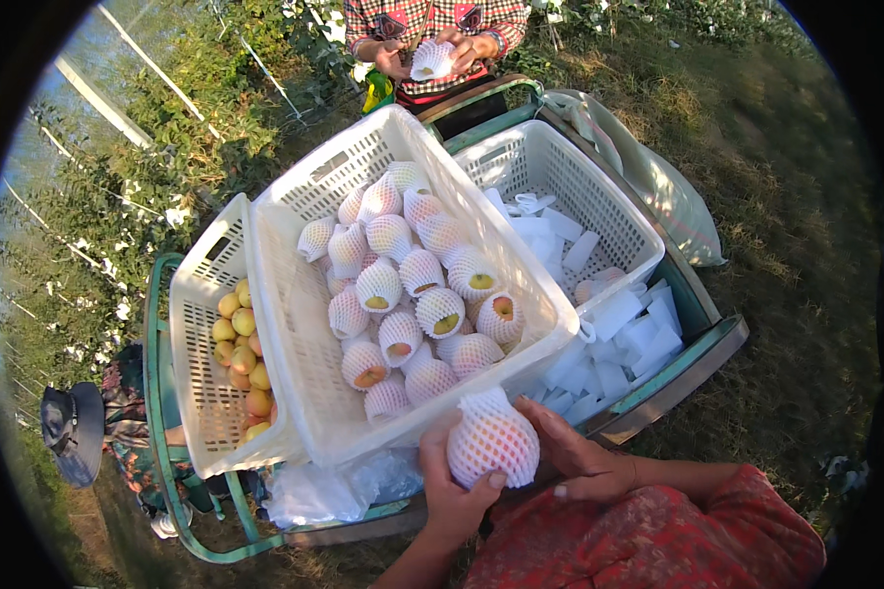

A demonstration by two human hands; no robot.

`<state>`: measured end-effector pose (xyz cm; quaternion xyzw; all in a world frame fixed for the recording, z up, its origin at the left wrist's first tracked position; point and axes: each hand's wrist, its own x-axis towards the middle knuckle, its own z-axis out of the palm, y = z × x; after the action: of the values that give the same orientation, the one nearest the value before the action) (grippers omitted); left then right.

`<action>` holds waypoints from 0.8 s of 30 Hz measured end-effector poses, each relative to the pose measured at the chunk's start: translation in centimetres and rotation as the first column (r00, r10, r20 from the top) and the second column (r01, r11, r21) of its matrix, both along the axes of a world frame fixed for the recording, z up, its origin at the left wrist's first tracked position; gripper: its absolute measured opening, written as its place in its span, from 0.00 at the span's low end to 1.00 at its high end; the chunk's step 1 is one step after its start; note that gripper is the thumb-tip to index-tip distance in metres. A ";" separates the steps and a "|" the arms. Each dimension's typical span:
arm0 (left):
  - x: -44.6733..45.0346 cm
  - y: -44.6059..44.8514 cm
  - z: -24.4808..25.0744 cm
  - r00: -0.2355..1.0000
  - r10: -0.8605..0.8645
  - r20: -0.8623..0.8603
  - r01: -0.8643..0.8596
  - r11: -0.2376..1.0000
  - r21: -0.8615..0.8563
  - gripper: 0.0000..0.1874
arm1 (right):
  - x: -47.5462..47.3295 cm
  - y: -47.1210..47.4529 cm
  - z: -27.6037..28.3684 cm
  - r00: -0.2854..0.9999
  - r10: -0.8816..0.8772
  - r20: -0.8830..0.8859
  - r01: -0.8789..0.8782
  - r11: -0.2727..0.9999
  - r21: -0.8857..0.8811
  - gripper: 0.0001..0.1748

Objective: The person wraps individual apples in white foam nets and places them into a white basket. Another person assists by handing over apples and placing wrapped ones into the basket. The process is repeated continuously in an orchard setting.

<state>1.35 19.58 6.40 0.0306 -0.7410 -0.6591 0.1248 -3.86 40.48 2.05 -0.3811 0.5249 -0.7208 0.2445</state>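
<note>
My left hand grips an apple in a white foam net sleeve, with the thumb across its lower side. The net gathers to a closed-looking tip at the top, and pink and yellow skin shows through the mesh. To the right of it is my right hand, fingers spread and holding nothing. Its fingertips come close to the sleeve; whether they touch I cannot tell. Just beyond both hands stands a large white plastic crate holding many sleeved apples, several with their bare ends showing.
A smaller crate at left holds bare apples. Another crate at right and the green metal cart hold flattened foam sleeves. Opposite, a person handles a sleeve; another person is at left. A sack hangs right.
</note>
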 end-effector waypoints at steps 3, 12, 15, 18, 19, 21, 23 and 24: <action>-5.6 -4.9 3.9 0.954 0.187 -0.236 -0.143 0.971 0.193 0.46 | -2.1 2.6 0.2 0.995 -0.040 0.096 0.032 0.996 0.079 0.44; -30.5 -21.1 -3.8 0.894 0.440 0.084 -0.279 0.695 -0.662 0.33 | -2.4 11.6 -2.7 0.931 -0.332 -0.151 0.364 0.843 0.396 0.23; -32.6 -23.7 -9.5 0.905 0.315 0.285 0.017 0.645 -0.764 0.34 | -2.8 15.2 -2.9 0.887 -0.461 0.021 0.408 0.804 0.433 0.22; -32.7 -24.4 -7.6 0.887 0.317 0.336 0.187 0.418 -0.889 0.36 | -4.6 18.9 -3.0 0.891 -0.451 -0.051 0.422 0.782 0.460 0.21; -31.9 -23.1 -5.9 0.891 0.332 0.310 0.174 0.381 -0.908 0.35 | -5.3 20.0 -2.9 0.894 -0.446 -0.052 0.420 0.790 0.446 0.21; -29.5 -18.4 -0.9 0.830 0.459 0.316 0.163 0.343 -0.925 0.33 | -6.9 22.0 -2.8 0.910 -0.402 -0.099 0.403 0.807 0.431 0.21; -25.7 -11.9 4.7 0.913 0.323 0.248 0.107 0.397 -0.912 0.27 | -8.6 24.3 -2.4 0.924 -0.364 -0.120 0.379 0.821 0.427 0.20; -23.6 -8.0 6.7 0.949 0.262 0.173 0.020 0.501 -0.865 0.24 | -9.4 25.6 -2.1 0.931 -0.339 -0.139 0.365 0.831 0.420 0.20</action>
<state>-22.25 11.56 13.10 0.1108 -0.9747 -0.1839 0.0629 -13.27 66.06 -0.10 -0.2338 0.7416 -0.6049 0.1719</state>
